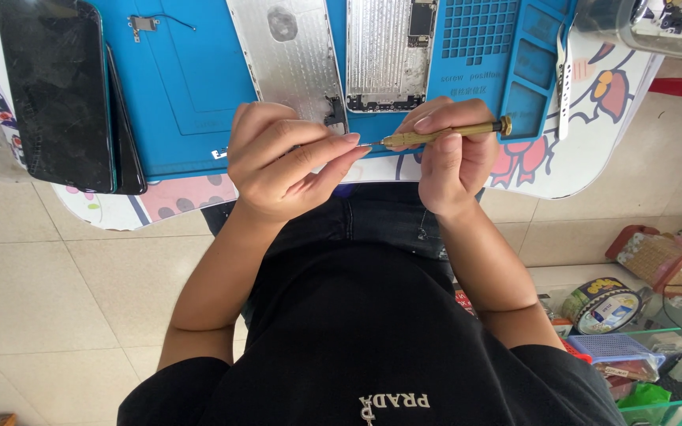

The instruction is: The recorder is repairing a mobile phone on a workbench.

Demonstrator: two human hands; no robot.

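My right hand (453, 162) grips a slim brass screwdriver (444, 132) held level, with its tip pointing left. My left hand (286, 162) has thumb and forefinger pinched together right at that tip; whether something tiny sits between them is too small to tell. Both hands hover over the near edge of a blue repair mat (183, 95). Just behind them on the mat lie two opened silver phone housings, one at left (290, 55) and one at right (384, 55).
Two dark phones (57, 87) lie stacked at the left of the patterned table (593, 150). A small bracket with a wire (145, 24) and a tiny metal part (219, 154) rest on the mat. A white pry tool (564, 83) lies right. Tape roll (603, 306) and boxes crowd the floor.
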